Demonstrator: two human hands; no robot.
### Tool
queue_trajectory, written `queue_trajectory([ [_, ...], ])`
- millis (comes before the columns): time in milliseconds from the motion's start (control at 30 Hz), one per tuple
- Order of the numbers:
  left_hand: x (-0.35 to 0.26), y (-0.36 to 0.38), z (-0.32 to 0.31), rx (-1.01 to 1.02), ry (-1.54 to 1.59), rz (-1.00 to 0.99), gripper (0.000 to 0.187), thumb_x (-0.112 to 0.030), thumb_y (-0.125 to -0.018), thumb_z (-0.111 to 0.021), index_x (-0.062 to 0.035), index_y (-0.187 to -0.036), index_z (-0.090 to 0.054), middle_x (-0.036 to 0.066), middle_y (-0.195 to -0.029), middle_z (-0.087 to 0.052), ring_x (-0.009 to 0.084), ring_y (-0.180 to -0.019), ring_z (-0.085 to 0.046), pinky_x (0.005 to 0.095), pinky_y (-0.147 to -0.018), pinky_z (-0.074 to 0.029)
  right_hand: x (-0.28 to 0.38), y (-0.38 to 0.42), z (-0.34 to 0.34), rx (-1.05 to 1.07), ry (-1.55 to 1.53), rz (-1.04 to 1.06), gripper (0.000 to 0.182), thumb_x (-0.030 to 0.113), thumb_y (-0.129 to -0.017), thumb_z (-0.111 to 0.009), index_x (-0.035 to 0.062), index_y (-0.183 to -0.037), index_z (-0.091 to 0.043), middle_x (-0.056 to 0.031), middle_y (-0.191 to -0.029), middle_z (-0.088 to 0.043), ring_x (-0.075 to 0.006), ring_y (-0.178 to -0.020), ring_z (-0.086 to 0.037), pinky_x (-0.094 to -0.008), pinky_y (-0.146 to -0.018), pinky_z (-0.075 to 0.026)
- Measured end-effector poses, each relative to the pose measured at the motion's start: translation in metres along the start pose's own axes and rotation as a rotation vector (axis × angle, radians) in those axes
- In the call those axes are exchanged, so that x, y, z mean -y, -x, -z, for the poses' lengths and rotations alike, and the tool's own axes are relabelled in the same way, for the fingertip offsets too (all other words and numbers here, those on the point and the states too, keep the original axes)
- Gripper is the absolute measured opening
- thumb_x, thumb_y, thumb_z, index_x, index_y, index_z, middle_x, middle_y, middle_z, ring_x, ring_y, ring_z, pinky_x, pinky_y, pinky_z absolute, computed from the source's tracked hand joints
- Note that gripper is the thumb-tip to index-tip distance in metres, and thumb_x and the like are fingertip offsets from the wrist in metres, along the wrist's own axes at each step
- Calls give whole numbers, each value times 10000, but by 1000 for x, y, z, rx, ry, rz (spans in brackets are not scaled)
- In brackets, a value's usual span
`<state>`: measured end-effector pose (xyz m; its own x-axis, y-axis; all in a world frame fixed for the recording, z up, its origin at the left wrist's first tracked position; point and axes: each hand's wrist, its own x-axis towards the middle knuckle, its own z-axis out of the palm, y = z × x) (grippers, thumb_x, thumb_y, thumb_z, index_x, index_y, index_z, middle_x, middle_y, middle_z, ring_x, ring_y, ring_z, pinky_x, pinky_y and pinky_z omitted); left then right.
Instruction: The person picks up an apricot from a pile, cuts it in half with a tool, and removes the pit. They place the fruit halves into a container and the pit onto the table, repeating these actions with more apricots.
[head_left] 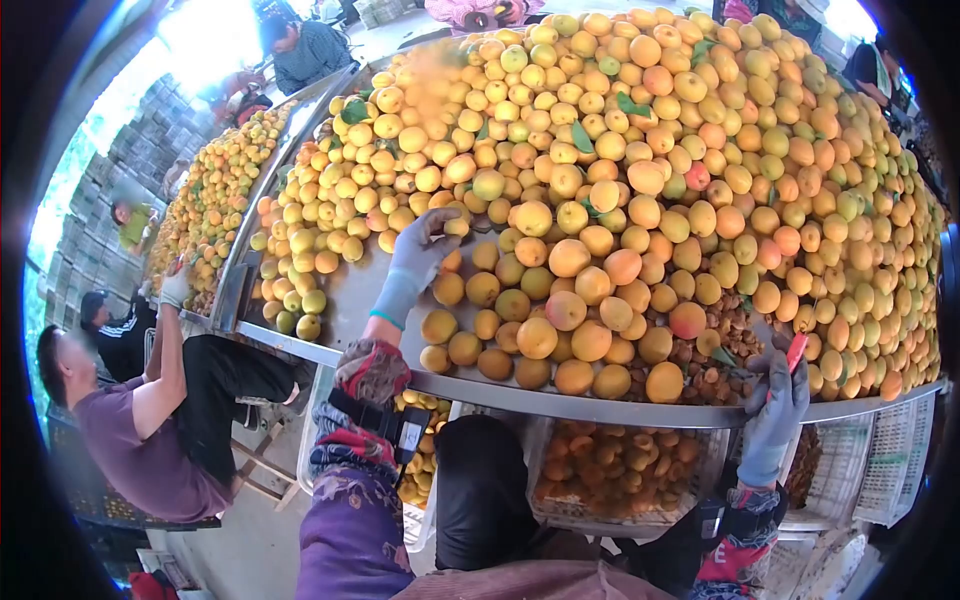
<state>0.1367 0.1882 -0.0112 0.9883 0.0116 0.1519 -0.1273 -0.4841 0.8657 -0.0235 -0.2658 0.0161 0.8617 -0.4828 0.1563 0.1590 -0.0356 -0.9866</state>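
My left hand [420, 252], in a grey-blue glove, reaches over the metal table and its fingers are closed round a yellow apricot [457, 227]. Loose apricots [537, 337] lie just right of it, in front of a large heap. At the table's front edge on the right, my right hand [775, 405], gloved too, grips a small tool with a red handle [797, 350]; its working end cannot be made out. Beside that hand lies a pile of brown pits [705, 365] with a green leaf on it.
Below the table edge stands a crate of halved apricots [620, 470], with a white basket [835, 465] to its right. More whole apricots [425, 440] sit in a container under the left side. A person in a purple shirt [155, 450] works at a neighbouring table on the left.
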Motion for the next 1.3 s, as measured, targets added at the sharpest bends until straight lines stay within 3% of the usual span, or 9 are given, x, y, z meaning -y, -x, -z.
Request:
queue_trajectory([
  [67,-15,13,4,-28,333,-50,347,-38,-869,-592,-9,-1210,-534,72,-1106,-613,148,-986,-580,286,-896,-458,-1,-1,-1,-2,-27,-25,356,206,-915,-560,-12,-1196,-542,-66,-785,-642,-19,-428,-379,-157,-405,-267],
  [300,-21,28,10,226,1077,77,313,-164,-947,-501,-14,-1222,-512,142,-1104,-619,203,-959,-610,348,-800,-515,-5,3,-5,-22,1,22,331,187,-919,-554,-3,-1190,-547,-58,-780,-636,-16,-426,-360,-163,-405,-262],
  [533,-50,21,7,258,1236,174,268,-107,-926,-493,-2,-1168,-536,136,-1057,-627,203,-863,-616,361,-771,-532,3,4,-10,11,12,-24,325,213,-937,-521,3,-1184,-541,-39,-802,-616,-18,-458,-346,-165,-432,-261],
  [700,-61,-21,-8,-85,666,303,222,-80,-850,-605,-10,-1061,-603,86,-997,-626,182,-843,-606,306,-709,-510,-1,3,-9,18,40,-30,323,204,-938,-519,6,-1193,-532,-38,-802,-615,-18,-460,-345,-167,-431,-261],
  [767,-38,-48,-10,-19,451,256,260,-63,-808,-641,-19,-1063,-618,101,-1001,-624,201,-886,-614,309,-725,-505,-1,3,-11,-10,22,-20,315,144,-919,-526,6,-1202,-539,-49,-765,-615,-13,-442,-349,-163,-414,-257],
  [833,-22,-70,-21,-184,-373,-249,345,-111,-798,-646,-99,-1139,-596,125,-1068,-603,260,-829,-621,361,-773,-509,-1,4,-13,-29,16,-24,319,137,-919,-522,4,-1208,-533,-50,-763,-615,-13,-440,-346,-164,-410,-256],
  [1033,-15,-93,-45,-87,-813,-96,466,-186,-778,-670,-122,-1224,-550,139,-1084,-597,275,-942,-626,347,-811,-506,-6,1,-13,-57,27,-47,312,157,-924,-514,-6,-1189,-528,-49,-761,-617,-17,-433,-345,-166,-402,-262],
  [1233,-77,-35,-38,158,1026,239,351,-233,-914,-572,-15,-1186,-532,104,-1030,-640,169,-860,-612,279,-727,-496,1,2,-14,-43,10,-80,305,118,-900,-525,-5,-1179,-522,-62,-758,-620,-21,-432,-363,-167,-390,-275],
  [1300,-79,-23,-37,237,1145,235,335,-237,-926,-556,-20,-1179,-533,108,-1045,-637,184,-896,-617,285,-730,-501,1,2,-13,-36,3,-63,307,122,-896,-532,-4,-1176,-526,-59,-753,-618,-21,-436,-375,-167,-390,-281],
])
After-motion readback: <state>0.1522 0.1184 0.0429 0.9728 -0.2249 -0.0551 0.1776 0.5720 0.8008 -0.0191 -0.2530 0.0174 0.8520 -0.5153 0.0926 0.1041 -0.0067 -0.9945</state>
